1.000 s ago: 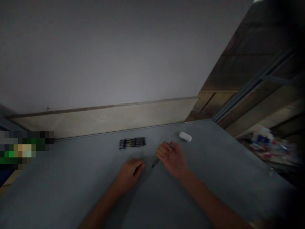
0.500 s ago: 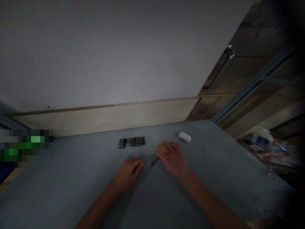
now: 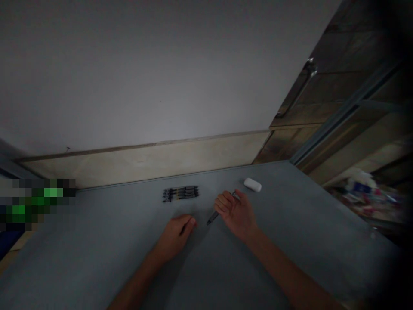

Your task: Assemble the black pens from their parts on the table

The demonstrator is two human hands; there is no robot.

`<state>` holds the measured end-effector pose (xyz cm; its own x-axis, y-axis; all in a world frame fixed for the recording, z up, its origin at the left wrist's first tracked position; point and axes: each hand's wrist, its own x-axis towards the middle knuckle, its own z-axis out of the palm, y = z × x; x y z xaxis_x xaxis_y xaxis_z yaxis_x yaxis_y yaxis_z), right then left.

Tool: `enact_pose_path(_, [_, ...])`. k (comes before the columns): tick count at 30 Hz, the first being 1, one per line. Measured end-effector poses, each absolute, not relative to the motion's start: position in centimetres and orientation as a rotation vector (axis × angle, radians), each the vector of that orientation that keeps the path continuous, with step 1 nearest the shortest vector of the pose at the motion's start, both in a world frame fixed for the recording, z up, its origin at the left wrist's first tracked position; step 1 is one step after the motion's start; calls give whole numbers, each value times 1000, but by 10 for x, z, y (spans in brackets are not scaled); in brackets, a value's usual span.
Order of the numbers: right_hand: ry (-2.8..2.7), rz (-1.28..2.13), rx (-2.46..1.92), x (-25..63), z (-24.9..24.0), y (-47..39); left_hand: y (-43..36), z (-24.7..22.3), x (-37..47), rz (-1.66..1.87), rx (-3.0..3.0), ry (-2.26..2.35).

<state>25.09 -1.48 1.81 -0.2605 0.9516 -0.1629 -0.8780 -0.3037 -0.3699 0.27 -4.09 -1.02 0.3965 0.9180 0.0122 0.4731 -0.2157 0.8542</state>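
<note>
My right hand (image 3: 237, 213) is closed around a dark pen (image 3: 212, 218). The pen slants down to the left, its tip close to the tabletop and its other end showing by my thumb. To its left, my left hand (image 3: 177, 236) rests low over the table with fingers curled and thumb pressed against them. Whatever may be between those fingers is hidden. Beyond my left hand, several dark pens (image 3: 181, 193) lie side by side in a neat row. A small white rounded case (image 3: 252, 185) sits just past my right hand.
The grey table (image 3: 106, 224) meets a pale wall (image 3: 145, 77) with a cream skirting strip (image 3: 138, 162). On the right are a metal handle (image 3: 297, 92) and a pile of plastic-wrapped items (image 3: 371, 193). A pixelated green patch (image 3: 38, 201) covers the left edge.
The camera view has shifted slightly, so everything sits a little further right. My right hand still grips the pen, and both hands keep nearly the same pose.
</note>
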Motion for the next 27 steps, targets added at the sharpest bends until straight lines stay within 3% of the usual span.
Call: enact_pose_path(27, [-400, 1788, -648, 227, 16, -21, -43, -16, 17, 629, 1767, 1242])
